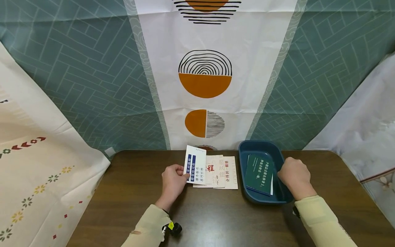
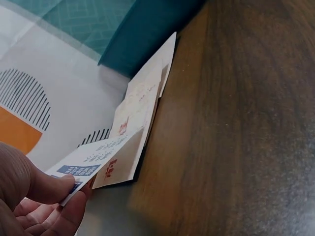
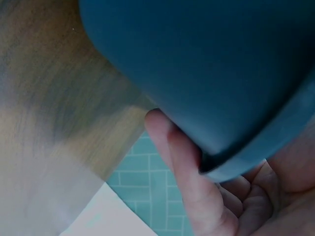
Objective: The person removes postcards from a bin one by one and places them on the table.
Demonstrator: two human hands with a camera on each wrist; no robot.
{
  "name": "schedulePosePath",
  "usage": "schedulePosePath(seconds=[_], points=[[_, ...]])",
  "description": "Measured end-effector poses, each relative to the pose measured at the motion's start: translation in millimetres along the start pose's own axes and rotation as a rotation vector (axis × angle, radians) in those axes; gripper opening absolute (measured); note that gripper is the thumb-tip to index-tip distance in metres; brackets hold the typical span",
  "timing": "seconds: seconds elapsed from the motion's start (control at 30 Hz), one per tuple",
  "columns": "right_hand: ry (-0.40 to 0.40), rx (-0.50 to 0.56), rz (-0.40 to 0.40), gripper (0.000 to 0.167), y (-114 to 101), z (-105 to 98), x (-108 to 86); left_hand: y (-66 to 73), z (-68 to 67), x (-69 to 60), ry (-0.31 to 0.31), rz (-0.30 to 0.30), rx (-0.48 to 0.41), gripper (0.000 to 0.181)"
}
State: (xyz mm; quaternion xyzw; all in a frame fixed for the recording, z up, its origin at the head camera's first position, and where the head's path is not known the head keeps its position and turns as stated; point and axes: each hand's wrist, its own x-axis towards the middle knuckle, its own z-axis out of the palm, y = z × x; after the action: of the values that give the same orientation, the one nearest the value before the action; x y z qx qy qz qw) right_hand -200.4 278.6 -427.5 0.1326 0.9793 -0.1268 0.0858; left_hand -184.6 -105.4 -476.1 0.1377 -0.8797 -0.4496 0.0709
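Observation:
My left hand (image 1: 173, 181) pinches a white card (image 1: 200, 158) with blue printed blocks by its left edge, thumb on top. In the left wrist view this card (image 2: 106, 150) is tilted up over cream cards (image 2: 135, 110) with red print. Those cream cards (image 1: 229, 173) overlap on the table just right of the held one. At the right, my right hand (image 1: 295, 176) grips the rim of a dark blue plastic bin (image 1: 251, 145), fingers outside against its wall (image 3: 197, 69) in the right wrist view. Dark green cards (image 1: 258, 173) with white writing lie inside the bin, a white edge showing.
The brown wooden table (image 1: 216, 219) ends at the back against a hanging green and white cloth (image 1: 203, 41) with orange shapes. A pale patterned cloth (image 1: 40, 178) hangs at the left, and a whitish one (image 1: 364, 123) at the right.

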Motion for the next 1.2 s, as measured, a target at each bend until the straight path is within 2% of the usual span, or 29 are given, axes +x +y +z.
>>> schedulePosePath(seconds=[0.17, 0.47, 0.57, 0.9, 1.2], points=[[-0.008, 0.000, 0.003, 0.034, -0.4, 0.1, -1.3, -5.0, 2.9, -1.4, -0.036, -0.020, -0.005, 0.023], [-0.020, -0.014, 0.011, 0.034, -0.1, 0.9, 0.0, -6.6, 10.0, -4.5, -0.060, -0.052, -0.009, 0.024], [-0.022, -0.016, 0.016, 0.034, -0.1, 1.8, 0.5, -8.3, 13.2, -5.4, -0.061, -0.058, 0.024, 0.025], [-0.006, -0.014, 0.000, 0.034, -1.1, 1.0, 0.7, -9.8, 15.7, -3.3, -0.036, -0.013, 0.167, 0.022], [-0.008, -0.021, 0.003, 0.034, -2.2, 0.6, -0.2, -10.7, 19.9, -5.1, -0.021, -0.016, 0.218, 0.020]])
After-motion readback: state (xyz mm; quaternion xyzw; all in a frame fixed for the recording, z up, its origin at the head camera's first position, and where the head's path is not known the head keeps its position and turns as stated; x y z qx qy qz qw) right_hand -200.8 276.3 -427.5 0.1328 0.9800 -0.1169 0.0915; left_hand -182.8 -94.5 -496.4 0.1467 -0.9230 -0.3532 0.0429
